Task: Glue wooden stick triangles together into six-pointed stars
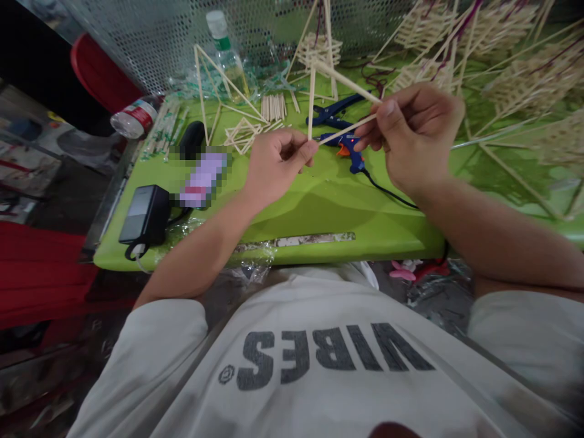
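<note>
Above the green table my two hands hold a triangle of thin wooden sticks. My left hand pinches the lower corner, where an upright stick meets a slanted one. My right hand is closed on the other two stick ends, thumb on top. A blue glue gun lies on the table just behind and below the triangle, its black cord running toward my right forearm.
Blue pliers, a bundle of short sticks, small stick squares and a larger stick frame lie behind. Plastic bottles, a black power adapter and a black object are left. Finished stick structures crowd the right.
</note>
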Demonstrator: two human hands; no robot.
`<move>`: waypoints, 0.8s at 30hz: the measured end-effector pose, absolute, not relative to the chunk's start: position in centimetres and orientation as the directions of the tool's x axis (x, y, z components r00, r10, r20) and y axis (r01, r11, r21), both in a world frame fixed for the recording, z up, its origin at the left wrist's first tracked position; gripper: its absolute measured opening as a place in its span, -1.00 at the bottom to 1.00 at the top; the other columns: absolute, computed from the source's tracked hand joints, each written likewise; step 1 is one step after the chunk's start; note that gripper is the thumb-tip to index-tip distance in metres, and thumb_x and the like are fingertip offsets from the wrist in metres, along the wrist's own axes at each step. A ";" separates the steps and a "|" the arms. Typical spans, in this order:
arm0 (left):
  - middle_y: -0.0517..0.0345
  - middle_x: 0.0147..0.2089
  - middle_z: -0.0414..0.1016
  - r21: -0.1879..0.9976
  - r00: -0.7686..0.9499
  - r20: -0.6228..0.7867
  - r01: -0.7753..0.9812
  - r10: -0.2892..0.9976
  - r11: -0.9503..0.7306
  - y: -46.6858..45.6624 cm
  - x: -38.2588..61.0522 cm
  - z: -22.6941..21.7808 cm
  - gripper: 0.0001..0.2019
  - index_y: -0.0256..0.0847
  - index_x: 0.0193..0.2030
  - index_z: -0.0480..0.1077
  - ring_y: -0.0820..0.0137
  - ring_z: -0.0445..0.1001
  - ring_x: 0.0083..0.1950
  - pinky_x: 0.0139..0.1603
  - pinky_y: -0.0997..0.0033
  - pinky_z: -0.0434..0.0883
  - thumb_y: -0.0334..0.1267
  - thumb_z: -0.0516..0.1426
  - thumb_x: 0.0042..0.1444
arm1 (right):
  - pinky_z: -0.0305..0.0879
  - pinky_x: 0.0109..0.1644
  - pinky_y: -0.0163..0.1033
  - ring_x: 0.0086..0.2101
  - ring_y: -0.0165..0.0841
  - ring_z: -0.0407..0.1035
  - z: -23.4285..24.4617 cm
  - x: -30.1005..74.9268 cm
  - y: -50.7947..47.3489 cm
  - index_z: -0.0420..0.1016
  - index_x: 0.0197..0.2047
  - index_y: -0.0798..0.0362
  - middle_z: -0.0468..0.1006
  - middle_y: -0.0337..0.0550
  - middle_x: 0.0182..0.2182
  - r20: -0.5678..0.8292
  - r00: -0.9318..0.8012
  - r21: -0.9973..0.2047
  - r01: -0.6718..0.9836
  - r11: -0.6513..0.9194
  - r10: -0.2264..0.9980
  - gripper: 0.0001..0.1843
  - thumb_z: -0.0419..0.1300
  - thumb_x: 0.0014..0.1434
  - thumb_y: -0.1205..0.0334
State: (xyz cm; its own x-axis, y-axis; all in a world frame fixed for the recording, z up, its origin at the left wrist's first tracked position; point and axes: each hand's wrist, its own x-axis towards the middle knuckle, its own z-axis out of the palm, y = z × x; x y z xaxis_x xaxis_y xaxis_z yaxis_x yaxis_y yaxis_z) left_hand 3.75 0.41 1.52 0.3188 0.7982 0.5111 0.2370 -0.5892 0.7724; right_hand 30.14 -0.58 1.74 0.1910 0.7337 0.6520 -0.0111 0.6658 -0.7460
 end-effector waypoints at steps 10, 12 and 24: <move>0.04 -0.05 0.78 0.747 0.318 0.495 0.321 0.809 -0.583 0.6 3.5 1.8 -0.38 0.00 0.03 0.69 0.24 0.71 -0.09 -0.09 0.17 0.61 0.57 0.37 0.55 | 0.34 -0.58 -0.20 -0.58 -0.30 0.61 0.2 30.5 0.9 0.72 -0.23 -0.12 0.85 -0.14 -0.41 0.676 0.206 -0.719 -0.022 0.694 0.707 -0.29 0.73 0.28 -0.59; 0.06 0.08 0.82 0.705 0.298 0.593 0.257 0.748 -0.661 1.2 3.5 1.4 -0.30 0.11 0.20 0.69 0.23 0.68 -0.01 -0.02 0.10 0.63 0.70 0.30 0.51 | 0.47 -0.53 -0.16 -0.56 -0.30 0.61 0.0 30.4 0.8 0.72 -0.21 -0.13 0.85 -0.15 -0.39 0.675 0.183 -0.723 -0.026 0.690 0.715 -0.32 0.73 0.30 -0.56; 0.23 0.01 0.78 0.535 0.043 0.838 0.133 0.544 -0.834 1.8 3.4 0.9 -0.45 0.37 0.35 0.67 0.29 0.54 -0.08 0.02 -0.01 0.60 0.61 0.32 0.54 | 0.74 -0.44 -0.12 -0.51 -0.28 0.70 0.4 29.4 -1.7 0.80 -0.11 -0.13 0.87 -0.25 -0.37 0.719 0.096 -0.689 -0.029 0.724 0.689 -0.44 0.71 0.41 -0.44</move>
State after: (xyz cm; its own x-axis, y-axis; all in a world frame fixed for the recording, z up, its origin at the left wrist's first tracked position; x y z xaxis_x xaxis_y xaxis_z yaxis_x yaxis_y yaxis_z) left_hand 3.40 1.82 0.91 0.0431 0.5441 0.8379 0.1334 -0.8343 0.5349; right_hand 29.44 -1.75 0.40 0.0961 0.6885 0.7188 -0.0294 0.7238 -0.6894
